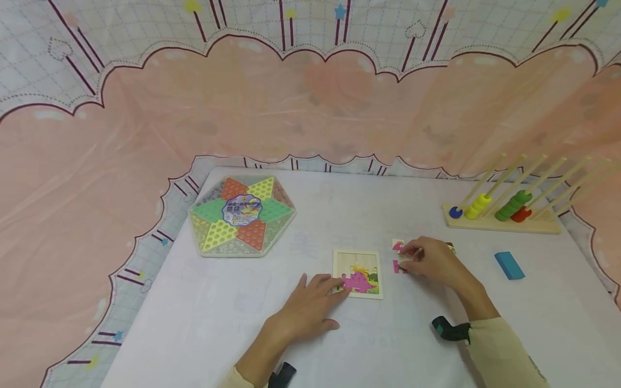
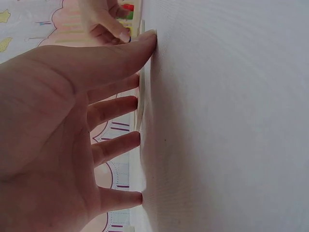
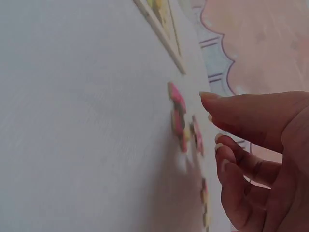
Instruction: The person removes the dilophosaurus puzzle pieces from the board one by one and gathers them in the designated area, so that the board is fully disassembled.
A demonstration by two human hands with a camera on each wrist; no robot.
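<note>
A square wooden jigsaw tray (image 1: 357, 251) lies on the table, partly filled with pieces showing a pink dinosaur (image 1: 359, 282). My left hand (image 1: 310, 308) is spread, its fingertips at the tray's left side and on the picture's edge. To the right of the tray, my right hand (image 1: 434, 261) hovers over loose puzzle pieces (image 1: 397, 266), thumb and fingers bent with a gap between them. The right wrist view shows pink pieces (image 3: 177, 96) on the table beside the fingertips, and nothing in the right hand (image 3: 260, 164). Part of another piece (image 1: 450, 247) shows behind that hand.
A hexagonal Chinese checkers box (image 1: 276, 237) lies at the back left. At the back right stands a wooden peg rack (image 1: 504, 223) with coloured beads and tall rods. A blue block (image 1: 509, 265) lies right of my right hand. Patterned cloth hangs behind the table.
</note>
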